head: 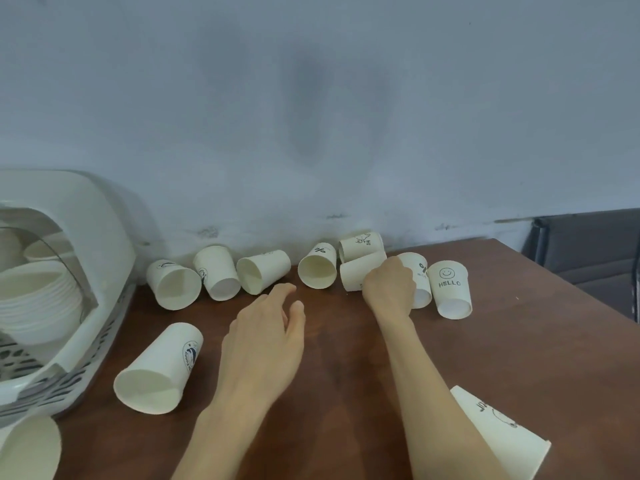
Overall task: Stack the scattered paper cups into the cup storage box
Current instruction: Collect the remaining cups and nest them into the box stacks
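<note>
Box: we see the white storage box [100,237] far left on the counter [519,341], bowls inside.
Cups: paper cups [263,271] lie scattered along the wall.
Left hand [263,341]: ours, fingers relaxed, empty.
Right hand [389,289]: curled around a lying cup [356,271].

Cream paper cups [317,271] tipped, scattered; white storage box [97,237] left, holding stack.

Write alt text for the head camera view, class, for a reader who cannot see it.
A person's right hand grips a paper cup lying among others along the wall, while the open left hand hovers over the brown table. A white storage box of stacked cups stands at left.
</note>
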A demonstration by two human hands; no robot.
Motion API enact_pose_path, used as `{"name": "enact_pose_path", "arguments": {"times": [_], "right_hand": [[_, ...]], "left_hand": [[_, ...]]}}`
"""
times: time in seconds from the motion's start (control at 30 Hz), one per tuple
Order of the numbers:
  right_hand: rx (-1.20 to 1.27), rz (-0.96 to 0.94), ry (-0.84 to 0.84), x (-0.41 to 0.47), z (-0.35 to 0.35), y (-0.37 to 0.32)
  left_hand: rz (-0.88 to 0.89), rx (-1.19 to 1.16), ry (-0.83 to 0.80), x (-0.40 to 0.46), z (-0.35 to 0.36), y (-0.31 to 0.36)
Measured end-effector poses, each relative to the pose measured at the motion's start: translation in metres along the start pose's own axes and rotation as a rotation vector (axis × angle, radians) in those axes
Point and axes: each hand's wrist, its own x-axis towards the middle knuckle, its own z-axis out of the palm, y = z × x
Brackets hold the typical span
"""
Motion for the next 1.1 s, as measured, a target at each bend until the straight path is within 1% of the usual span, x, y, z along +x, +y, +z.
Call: {"name": "enact_pose_path", "arguments": {"times": [0.17, 0.27, 0.33, 0.43, 0.5, 0.6, 0.73, 0.9, 1.0, 1.1], "right_hand": [[0.005, -0.075, 0.042, -0.006, -0.003, -0.015], [0.041, -0.118, 0.054, -0.009, -0.007, -0.023], [0.069, -0.161, 0.06, -0.011, -0.011, -0.028], [0.084, -0.233, 0.056, -0.014, -0.015, -0.035], [0.089, -0.273, 0.062, -0.015, -0.017, -0.038], [0.063, -0.321, 0.064, -0.015, -0.018, -0.042], [0.068, -0.327, 0.041, -0.015, -0.018, -0.045], [0.047, -0.323, 0.005, -0.016, -0.018, -0.045], [0.044, -0.326, -0.007, -0.018, -0.019, -0.046], [0.02, -0.323, -0.035, -0.021, -0.021, -0.048]], "left_hand": [[-0.075, 0.025, -0.031, 0.003, 0.007, -0.016], [-0.111, 0.033, -0.016, 0.006, 0.01, -0.027], [-0.178, -0.001, 0.013, 0.016, 0.015, -0.032], [-0.297, -0.011, 0.012, 0.044, 0.028, -0.034], [-0.327, -0.02, 0.019, 0.061, 0.038, -0.033], [-0.347, -0.055, 0.059, 0.079, 0.049, -0.029], [-0.4, -0.046, 0.147, 0.092, 0.059, -0.029], [-0.411, -0.018, 0.221, 0.098, 0.067, -0.033], [-0.367, -0.018, 0.246, 0.093, 0.065, -0.032], [-0.289, 0.053, 0.237, 0.083, 0.057, -0.029]]}}
